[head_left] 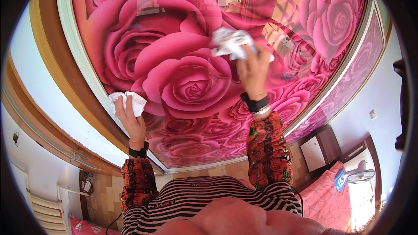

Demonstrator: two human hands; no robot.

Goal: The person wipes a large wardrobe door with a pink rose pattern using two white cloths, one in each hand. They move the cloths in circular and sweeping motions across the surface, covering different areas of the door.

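Note:
Upright before me is a glossy panel [191, 89] printed with large pink roses, set in a pale frame. My right hand [254, 69] presses a crumpled white cloth [233, 43] against the panel's upper middle; hand and cloth are blurred by motion. Lower down, at the panel's left edge, my left hand [128, 117] has its fingers over a second white cloth [137, 102], which lies against the surface beside the frame. Whether the cloths are fabric or paper I cannot tell. Patterned red and black sleeves cover both forearms, with a dark band on each wrist.
A pale frame strip [82, 48] and a brown wooden border [54, 26] run down the left. Another rose panel [348, 78] stands at the right. Below right are a bed with a pink cover [326, 196], a small fan [360, 174] and a white-fronted cabinet [312, 153].

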